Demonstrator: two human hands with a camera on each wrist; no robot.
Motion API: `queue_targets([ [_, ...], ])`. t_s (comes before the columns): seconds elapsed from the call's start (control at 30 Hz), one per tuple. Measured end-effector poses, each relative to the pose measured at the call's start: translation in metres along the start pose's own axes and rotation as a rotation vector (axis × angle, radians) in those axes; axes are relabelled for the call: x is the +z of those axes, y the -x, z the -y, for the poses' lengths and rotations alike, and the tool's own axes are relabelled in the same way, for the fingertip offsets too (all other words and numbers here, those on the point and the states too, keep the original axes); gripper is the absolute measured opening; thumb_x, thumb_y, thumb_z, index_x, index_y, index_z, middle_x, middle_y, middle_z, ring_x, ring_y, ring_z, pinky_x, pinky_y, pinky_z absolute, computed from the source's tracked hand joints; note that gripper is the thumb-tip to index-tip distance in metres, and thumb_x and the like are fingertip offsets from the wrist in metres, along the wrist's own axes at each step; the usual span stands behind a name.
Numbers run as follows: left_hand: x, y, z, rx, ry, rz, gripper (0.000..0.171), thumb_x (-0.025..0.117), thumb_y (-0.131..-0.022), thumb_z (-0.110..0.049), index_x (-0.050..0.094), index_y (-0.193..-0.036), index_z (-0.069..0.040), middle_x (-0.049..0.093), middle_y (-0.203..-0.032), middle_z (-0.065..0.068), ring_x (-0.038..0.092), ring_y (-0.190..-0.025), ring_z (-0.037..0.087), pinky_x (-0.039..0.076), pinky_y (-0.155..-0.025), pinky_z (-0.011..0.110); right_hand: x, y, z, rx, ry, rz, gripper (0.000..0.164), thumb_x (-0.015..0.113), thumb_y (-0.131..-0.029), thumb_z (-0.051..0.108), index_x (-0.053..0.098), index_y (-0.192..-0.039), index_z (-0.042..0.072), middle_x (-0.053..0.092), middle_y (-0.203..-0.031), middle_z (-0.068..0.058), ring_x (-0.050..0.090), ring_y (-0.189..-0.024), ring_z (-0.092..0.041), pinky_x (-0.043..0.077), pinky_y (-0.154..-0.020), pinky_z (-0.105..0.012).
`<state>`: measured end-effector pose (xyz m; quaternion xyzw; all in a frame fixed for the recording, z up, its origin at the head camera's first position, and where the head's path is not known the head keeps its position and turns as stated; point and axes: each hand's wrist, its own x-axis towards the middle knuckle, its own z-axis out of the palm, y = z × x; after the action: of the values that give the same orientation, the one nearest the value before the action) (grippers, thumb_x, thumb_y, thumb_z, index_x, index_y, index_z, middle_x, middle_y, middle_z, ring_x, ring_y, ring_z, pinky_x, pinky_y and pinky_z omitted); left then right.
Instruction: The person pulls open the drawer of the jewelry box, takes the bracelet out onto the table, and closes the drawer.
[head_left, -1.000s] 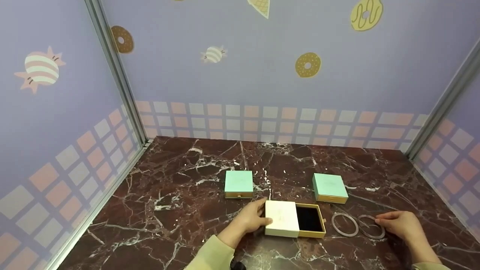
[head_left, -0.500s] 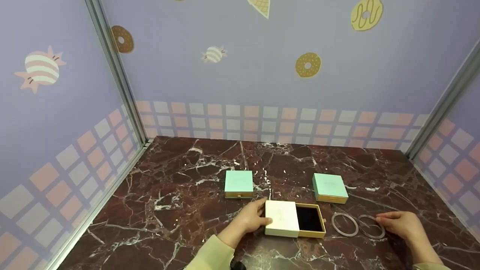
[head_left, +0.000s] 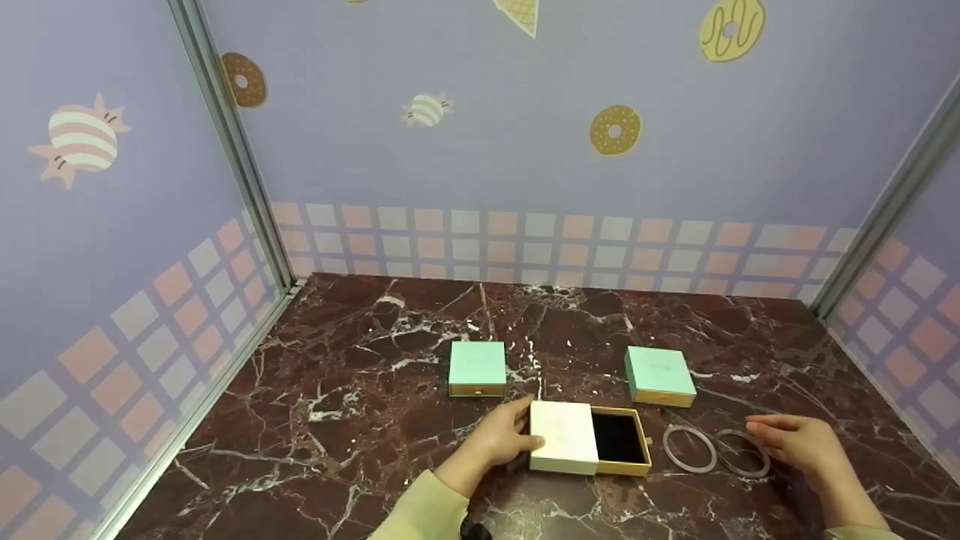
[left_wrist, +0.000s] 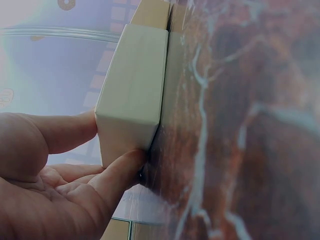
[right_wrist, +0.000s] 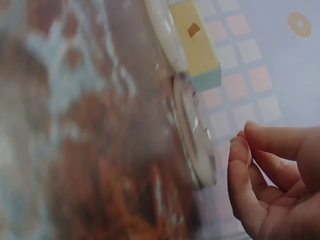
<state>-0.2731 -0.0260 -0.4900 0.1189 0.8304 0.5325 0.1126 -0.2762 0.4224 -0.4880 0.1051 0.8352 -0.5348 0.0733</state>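
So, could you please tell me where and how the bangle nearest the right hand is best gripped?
I'd pinch this bangle by its right edge, coming from the right and slightly above. It lies flat on the table, a thin ring whose open middle should give a fingertip room; the right hand is on that side, while the other bangle sits close by its left.

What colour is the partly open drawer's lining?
The lining is black, showing best in the head view.

Cream box (head_left: 564, 435); gold drawer (head_left: 624, 469) (black inside); pale rings (head_left: 667, 451); mint boxes (head_left: 478, 364); maroon tabletop (head_left: 345, 442), white-veined
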Motion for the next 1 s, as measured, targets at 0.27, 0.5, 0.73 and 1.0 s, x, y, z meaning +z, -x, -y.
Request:
queue_targets([
  [0.27,0.000,0.001,0.000,-0.008,0.005,0.006,0.076,0.074,-0.089,0.004,0.035,-0.154,0.013,0.036,-0.160,0.033,0.045,-0.144,0.047,0.047,-0.116,0.050,0.012,0.003,0.010,-0.029,-0.038,0.073,0.038,0.071,-0.099,0.021,0.071,-0.125,-0.005,0.079,-0.099,0.007,0.074,-0.086,-0.002,0.065,-0.083,-0.023],
  [0.5,-0.001,0.000,-0.001,0.002,0.009,0.003,0.076,0.074,-0.089,0.005,0.034,-0.153,0.014,0.036,-0.160,0.033,0.045,-0.144,0.047,0.045,-0.118,0.051,0.031,0.007,0.017,-0.069,-0.037,0.130,0.042,0.067,-0.101,0.019,0.065,-0.131,-0.011,0.080,-0.107,-0.002,0.076,-0.091,-0.007,0.065,-0.084,-0.026],
  [0.73,0.000,0.001,-0.001,-0.003,0.005,0.009,0.076,0.074,-0.090,0.004,0.034,-0.153,0.015,0.035,-0.160,0.034,0.044,-0.144,0.047,0.045,-0.118,0.051,0.049,0.011,0.023,-0.085,-0.060,0.194,0.045,0.069,-0.100,0.020,0.063,-0.132,-0.013,0.080,-0.109,-0.004,0.077,-0.091,-0.009,0.065,-0.084,-0.025],
  [1.0,-0.001,0.001,-0.001,-0.005,0.032,0.014,0.076,0.073,-0.090,0.005,0.033,-0.154,0.014,0.034,-0.160,0.034,0.042,-0.146,0.047,0.045,-0.118,0.050,0.062,0.012,0.031,-0.109,-0.113,0.286,0.048,0.068,-0.101,0.021,0.061,-0.133,-0.014,0.080,-0.107,-0.004,0.077,-0.093,-0.009,0.065,-0.085,-0.024],
])
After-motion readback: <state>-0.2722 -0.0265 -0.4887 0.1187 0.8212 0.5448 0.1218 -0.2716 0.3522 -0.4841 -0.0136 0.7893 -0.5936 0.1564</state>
